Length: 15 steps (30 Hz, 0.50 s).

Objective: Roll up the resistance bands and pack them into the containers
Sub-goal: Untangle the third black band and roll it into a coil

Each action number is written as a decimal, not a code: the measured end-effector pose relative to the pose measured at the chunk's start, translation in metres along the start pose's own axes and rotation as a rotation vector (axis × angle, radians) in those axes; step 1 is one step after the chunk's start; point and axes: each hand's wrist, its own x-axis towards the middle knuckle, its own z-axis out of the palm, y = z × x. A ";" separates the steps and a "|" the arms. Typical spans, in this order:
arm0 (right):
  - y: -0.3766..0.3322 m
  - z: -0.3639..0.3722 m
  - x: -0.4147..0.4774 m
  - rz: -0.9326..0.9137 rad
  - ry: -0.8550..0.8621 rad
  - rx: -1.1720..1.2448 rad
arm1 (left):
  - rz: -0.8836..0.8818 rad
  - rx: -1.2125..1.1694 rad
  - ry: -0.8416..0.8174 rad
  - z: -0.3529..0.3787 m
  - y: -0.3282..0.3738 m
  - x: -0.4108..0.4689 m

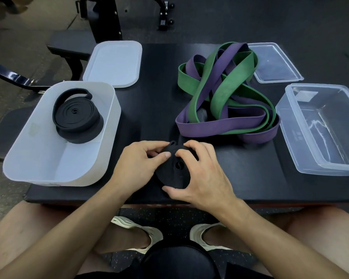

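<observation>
Right grip (pixel 203 176): curled around band roll (pixel 172 175), preventing unwinding.
Left grip (pixel 138 164): pinches its tail, keeping tension.
White container (pixel 111 111): left of both grips.

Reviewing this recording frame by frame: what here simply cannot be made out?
- Head view: black roll, much of its rim and windings covered by the left hand and right hand.
- Head view: clear container, right side cut off by the frame edge.
- Head view: grey thing beneath the green and purple bands, mostly covered; unidentifiable.
</observation>
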 end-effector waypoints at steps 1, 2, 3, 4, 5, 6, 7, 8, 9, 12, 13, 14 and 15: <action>0.000 -0.001 -0.001 0.006 0.005 0.004 | -0.031 -0.081 -0.031 0.000 0.000 0.000; -0.001 -0.002 -0.001 0.012 0.006 0.009 | -0.060 -0.146 -0.049 0.001 -0.001 0.000; -0.001 -0.003 -0.001 0.018 0.003 0.014 | -0.080 -0.191 -0.049 0.002 -0.001 0.000; -0.001 -0.004 -0.001 0.023 -0.006 0.020 | -0.088 -0.218 -0.036 0.002 0.000 0.000; 0.000 -0.004 -0.001 0.031 -0.025 0.026 | -0.091 -0.242 -0.020 0.002 0.001 0.000; 0.000 -0.006 0.000 0.045 -0.056 0.032 | -0.088 -0.270 -0.008 0.002 0.002 -0.001; 0.000 -0.007 0.002 0.061 -0.089 0.040 | -0.091 -0.303 -0.005 0.002 0.003 -0.002; 0.000 -0.008 0.003 0.074 -0.112 0.061 | -0.096 -0.337 -0.011 0.002 0.005 -0.003; 0.000 -0.009 0.005 0.088 -0.118 0.104 | -0.103 -0.372 -0.024 0.001 0.006 -0.005; 0.001 -0.012 0.010 0.175 -0.067 0.314 | -0.101 -0.426 -0.067 0.000 0.004 -0.008; 0.002 -0.013 0.012 0.200 -0.059 0.367 | -0.102 -0.436 -0.082 -0.001 0.005 -0.009; 0.003 -0.015 0.014 0.218 -0.071 0.415 | -0.101 -0.439 -0.100 -0.002 0.005 -0.009; 0.005 -0.016 0.017 0.226 -0.093 0.459 | -0.101 -0.441 -0.119 -0.003 0.006 -0.010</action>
